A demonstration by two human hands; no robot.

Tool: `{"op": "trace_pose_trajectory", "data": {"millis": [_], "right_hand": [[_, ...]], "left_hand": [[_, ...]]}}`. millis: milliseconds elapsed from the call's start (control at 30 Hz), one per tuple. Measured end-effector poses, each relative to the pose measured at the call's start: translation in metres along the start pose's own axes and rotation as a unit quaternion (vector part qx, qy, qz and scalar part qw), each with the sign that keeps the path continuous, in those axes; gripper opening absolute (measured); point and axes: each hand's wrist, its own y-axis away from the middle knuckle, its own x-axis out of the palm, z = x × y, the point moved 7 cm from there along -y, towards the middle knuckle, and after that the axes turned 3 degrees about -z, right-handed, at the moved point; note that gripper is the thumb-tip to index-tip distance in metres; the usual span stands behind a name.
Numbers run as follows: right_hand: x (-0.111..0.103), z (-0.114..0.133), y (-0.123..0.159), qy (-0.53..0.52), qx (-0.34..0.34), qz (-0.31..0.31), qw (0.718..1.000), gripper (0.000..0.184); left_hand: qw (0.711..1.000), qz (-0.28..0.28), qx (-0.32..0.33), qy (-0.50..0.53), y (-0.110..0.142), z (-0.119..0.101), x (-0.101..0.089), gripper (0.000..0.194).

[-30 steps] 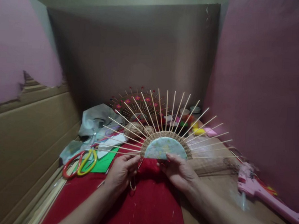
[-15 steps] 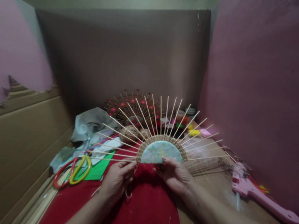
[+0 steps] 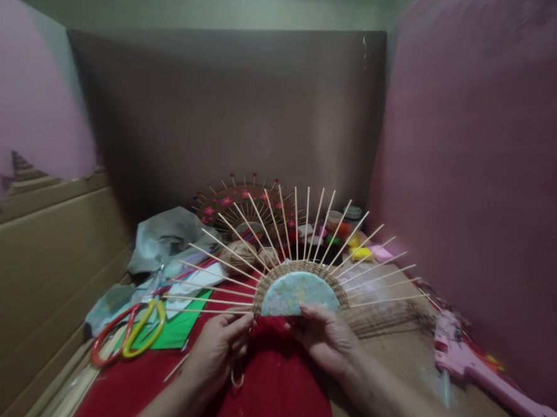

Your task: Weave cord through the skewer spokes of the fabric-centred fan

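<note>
Holding the fan piece steady by its flat lower edge looks like the step in hand, with the cord managed at its left end. The half-round (image 3: 299, 293), bordered by a woven band (image 3: 274, 276) with thin sticks (image 3: 306, 223) radiating outward, faces the person just above the red cloth (image 3: 286, 385), near the middle of the surface (image 3: 391, 366). The left hand (image 3: 216, 346) pinches the band's left end beside the lowest stick; a cord (image 3: 237, 386) loops below the fingers, its attachment hidden. The right hand (image 3: 329, 340) grips the half-round's lower edge, thumb in front and fingers curled underneath.

The next move, as I judge it, calls for firm support from the right hand and a fine pinch from the left, with slack in the cord and no sideways push on the sticks. Their tips could snag on the twine balls (image 3: 238, 257) behind. The scissors (image 3: 160, 328) lie towards the left edge, the glue gun (image 3: 494, 379) towards the right.
</note>
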Motion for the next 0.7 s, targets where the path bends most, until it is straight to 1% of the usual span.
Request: {"op": "trace_pose_trajectory", "data": {"millis": [133,267,367,533,700], "right_hand": [[0.0007,0.0015,0.0008,-0.005,-0.005,-0.005,1.0,0.013],[-0.0036,0.0012,-0.0013,-0.007,-0.009,-0.016,1.0,0.014],[-0.0052,0.0004,-0.0031,-0.011,-0.006,-0.012,1.0,0.013],[-0.004,0.0018,-0.0017,-0.013,-0.006,-0.027,1.0,0.013],[-0.0022,0.0032,0.0006,-0.005,-0.003,-0.035,0.999,0.016]], "left_hand": [[1.0,-0.002,-0.012,-0.002,-0.0009,0.0028,0.0009,0.022],[1.0,0.008,-0.018,-0.009,-0.0013,0.0038,0.0034,0.024],[1.0,0.008,-0.018,-0.012,-0.0005,0.0024,0.0048,0.024],[1.0,0.01,-0.016,-0.014,0.0006,0.0015,0.0052,0.025],[0.999,0.006,-0.006,-0.033,-0.0002,0.0029,0.0035,0.021]]}}
